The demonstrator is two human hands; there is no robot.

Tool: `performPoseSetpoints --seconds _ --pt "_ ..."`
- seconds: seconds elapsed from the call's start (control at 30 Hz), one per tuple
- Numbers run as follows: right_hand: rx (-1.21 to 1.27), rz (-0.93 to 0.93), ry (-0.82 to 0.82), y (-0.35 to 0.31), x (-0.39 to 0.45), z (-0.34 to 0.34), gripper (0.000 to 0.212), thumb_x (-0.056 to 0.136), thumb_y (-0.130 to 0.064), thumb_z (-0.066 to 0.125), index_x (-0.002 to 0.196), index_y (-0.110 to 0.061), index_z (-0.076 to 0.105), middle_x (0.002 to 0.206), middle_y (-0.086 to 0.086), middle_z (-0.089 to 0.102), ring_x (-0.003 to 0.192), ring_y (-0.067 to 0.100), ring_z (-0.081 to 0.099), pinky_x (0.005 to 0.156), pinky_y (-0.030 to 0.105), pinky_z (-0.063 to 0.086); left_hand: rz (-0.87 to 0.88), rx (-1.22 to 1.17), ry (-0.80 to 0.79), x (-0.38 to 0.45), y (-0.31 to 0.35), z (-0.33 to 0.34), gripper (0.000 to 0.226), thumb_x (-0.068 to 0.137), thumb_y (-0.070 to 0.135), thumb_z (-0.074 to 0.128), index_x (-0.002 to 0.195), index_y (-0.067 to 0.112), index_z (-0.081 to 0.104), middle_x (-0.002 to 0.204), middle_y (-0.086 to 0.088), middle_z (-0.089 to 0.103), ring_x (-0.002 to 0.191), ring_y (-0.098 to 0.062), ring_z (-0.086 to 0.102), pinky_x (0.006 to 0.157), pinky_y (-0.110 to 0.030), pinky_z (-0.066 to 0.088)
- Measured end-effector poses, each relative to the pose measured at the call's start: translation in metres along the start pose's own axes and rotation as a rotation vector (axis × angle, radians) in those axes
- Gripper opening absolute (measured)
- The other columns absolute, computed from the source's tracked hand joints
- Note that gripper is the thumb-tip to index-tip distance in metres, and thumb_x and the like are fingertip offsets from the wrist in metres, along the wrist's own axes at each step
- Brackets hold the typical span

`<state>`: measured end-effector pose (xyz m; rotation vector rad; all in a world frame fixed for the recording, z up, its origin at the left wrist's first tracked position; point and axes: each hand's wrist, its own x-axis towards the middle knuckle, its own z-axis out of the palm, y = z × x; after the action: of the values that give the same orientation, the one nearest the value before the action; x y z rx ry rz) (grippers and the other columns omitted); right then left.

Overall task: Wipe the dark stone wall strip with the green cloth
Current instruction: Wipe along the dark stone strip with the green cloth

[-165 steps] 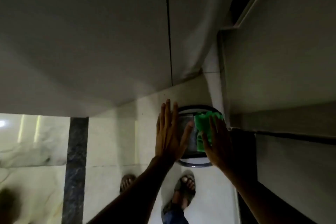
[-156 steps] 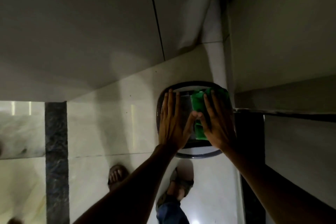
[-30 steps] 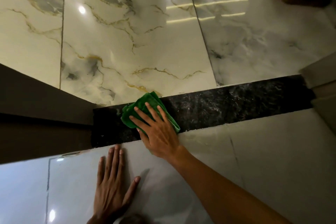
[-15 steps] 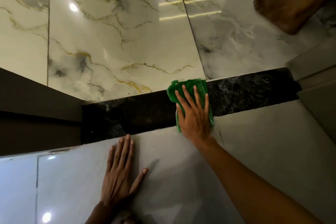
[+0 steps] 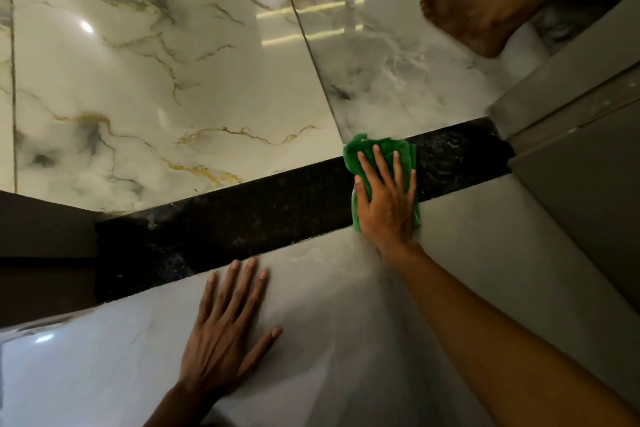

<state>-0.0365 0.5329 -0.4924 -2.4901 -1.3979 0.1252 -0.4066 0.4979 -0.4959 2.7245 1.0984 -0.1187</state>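
A dark speckled stone strip (image 5: 249, 218) runs slantwise between a pale wall panel and glossy marble flooring. My right hand (image 5: 388, 204) lies flat, fingers spread, pressing a folded green cloth (image 5: 377, 149) onto the right part of the strip. The cloth sticks out past my fingertips and at both sides of my palm. My left hand (image 5: 225, 333) rests flat with fingers apart on the pale panel (image 5: 346, 340) just below the strip, holding nothing.
White marble floor tiles (image 5: 156, 80) with gold and grey veins reflect ceiling lights. A person's bare foot (image 5: 467, 17) stands at the top right. A grey frame or panel (image 5: 571, 156) closes off the strip's right end; a dark brown surface (image 5: 41, 246) borders its left end.
My right hand has slid the cloth rightward along the strip, from near its left end toward the right end. The left hand stays flat on the panel. Several seconds ago both hands were at a round mirror.
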Motion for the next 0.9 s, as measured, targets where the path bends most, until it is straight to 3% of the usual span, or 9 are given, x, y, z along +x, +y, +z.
performPoseSetpoints --seconds 0.27,0.5,0.73,0.9 --pt "0.000 0.328 0.018 0.099 0.049 -0.030 0.058 0.112 -0.052 0.029 0.168 -0.037 0.032 0.181 -0.003 0.022 0.169 0.032 0.013 0.136 0.060 0.009 -0.002 0.009 -0.033 0.000 -0.002 0.002 0.092 0.110 0.075 0.030 0.181 0.019 0.017 0.191 -0.010 0.009 0.177 -0.033 0.005 0.138 -0.061 0.010" --pt "0.014 0.642 0.124 0.124 0.073 -0.034 0.059 0.110 -0.049 0.032 0.168 -0.037 0.034 0.181 -0.005 0.022 0.168 0.032 0.015 0.135 0.058 0.008 -0.005 -0.007 -0.044 0.001 -0.002 -0.001 0.093 0.109 0.076 0.032 0.182 0.021 0.014 0.192 -0.008 0.006 0.178 -0.032 0.005 0.141 -0.057 0.005" --pt "0.032 0.676 0.182 0.126 0.080 -0.031 0.059 0.109 -0.049 0.031 0.166 -0.034 0.038 0.180 -0.002 0.025 0.167 0.033 0.020 0.134 0.058 0.010 0.003 0.005 -0.005 0.003 -0.002 0.000 0.093 0.110 0.076 0.032 0.181 0.019 0.017 0.191 -0.010 0.010 0.177 -0.033 0.008 0.138 -0.061 0.012" --pt "0.045 0.673 0.107 0.126 0.082 -0.038 0.057 0.112 -0.045 0.035 0.168 -0.033 0.035 0.181 -0.002 0.022 0.168 0.035 0.016 0.134 0.059 0.009 -0.014 -0.007 -0.052 0.002 0.003 -0.005 0.093 0.111 0.077 0.033 0.182 0.020 0.014 0.191 -0.010 0.006 0.177 -0.034 0.008 0.139 -0.061 0.010"
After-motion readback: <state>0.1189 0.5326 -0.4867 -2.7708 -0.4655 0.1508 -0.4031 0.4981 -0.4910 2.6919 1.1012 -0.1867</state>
